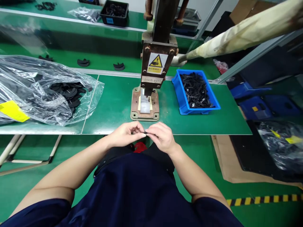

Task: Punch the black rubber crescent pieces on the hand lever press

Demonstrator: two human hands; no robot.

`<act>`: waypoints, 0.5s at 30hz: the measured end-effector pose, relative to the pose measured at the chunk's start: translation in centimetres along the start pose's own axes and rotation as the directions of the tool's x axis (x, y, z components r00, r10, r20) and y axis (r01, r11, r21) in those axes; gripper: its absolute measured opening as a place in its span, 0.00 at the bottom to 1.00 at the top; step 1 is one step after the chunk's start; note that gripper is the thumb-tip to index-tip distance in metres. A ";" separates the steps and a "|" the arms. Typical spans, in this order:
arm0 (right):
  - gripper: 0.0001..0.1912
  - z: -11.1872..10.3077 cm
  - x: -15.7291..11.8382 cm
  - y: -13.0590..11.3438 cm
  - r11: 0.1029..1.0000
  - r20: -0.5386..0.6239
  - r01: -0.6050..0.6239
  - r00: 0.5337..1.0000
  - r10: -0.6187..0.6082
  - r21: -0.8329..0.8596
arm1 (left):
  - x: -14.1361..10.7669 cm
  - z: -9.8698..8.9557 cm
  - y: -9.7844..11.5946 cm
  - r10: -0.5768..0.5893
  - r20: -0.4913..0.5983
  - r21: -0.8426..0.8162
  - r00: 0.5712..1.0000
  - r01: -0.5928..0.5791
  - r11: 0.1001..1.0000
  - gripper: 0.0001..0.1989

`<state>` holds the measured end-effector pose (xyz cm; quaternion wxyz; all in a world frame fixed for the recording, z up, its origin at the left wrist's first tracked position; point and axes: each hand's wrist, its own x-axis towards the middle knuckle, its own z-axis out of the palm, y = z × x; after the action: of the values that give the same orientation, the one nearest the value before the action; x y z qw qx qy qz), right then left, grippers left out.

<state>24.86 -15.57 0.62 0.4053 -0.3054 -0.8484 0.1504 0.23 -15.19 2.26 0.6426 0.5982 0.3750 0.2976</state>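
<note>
Your left hand (125, 134) and right hand (161, 136) meet fingertip to fingertip at the near edge of the green bench top (113, 104), pinching a small dark part (145, 132) between them. Straight beyond that pinch stands the rusty brown hand press (155, 63). The blue plastic bin of small black parts (195, 91) lies beyond and right of it, the clear plastic bag of black curved pieces (42, 90) far left.

press (151, 67), upright on rusty base plate, yellow warning label on its head | blue bin (182, 99) of small black parts, just right of press | clear plastic bag (30, 91) of black curved pieces, left on green table (113, 107) | black tray (115, 13) on far shelf | cardboard (227, 167) on floor, right
</note>
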 end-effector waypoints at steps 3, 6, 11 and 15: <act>0.13 0.0 0.3 -0.1 1.000 0.015 0.022 1.000 -0.022 -0.001 | 0.4 -0.3 0.3 -0.032 0.063 -0.055 0.997 0.036 0.998 0.14; 0.15 -0.4 0.7 -0.1 0.999 0.028 0.041 0.999 -0.041 0.009 | 0.8 -0.6 0.4 -0.053 0.152 -0.183 0.987 0.081 0.980 0.15; 0.18 -4.1 1.5 0.5 0.998 -0.080 -0.031 0.996 0.027 -0.046 | 2.4 -2.7 0.0 0.032 0.032 -0.198 0.999 -0.025 0.980 0.21; 0.13 -9.7 4.3 1.5 0.982 -0.381 -0.084 0.925 0.013 -0.170 | 6.3 -5.9 -1.1 0.189 -0.308 -0.017 0.932 -0.204 0.979 0.19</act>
<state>30.90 -11.54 8.50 0.5274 -0.3855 -0.7569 0.0202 -1.41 -6.87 0.36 0.5582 0.5639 0.4007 0.4581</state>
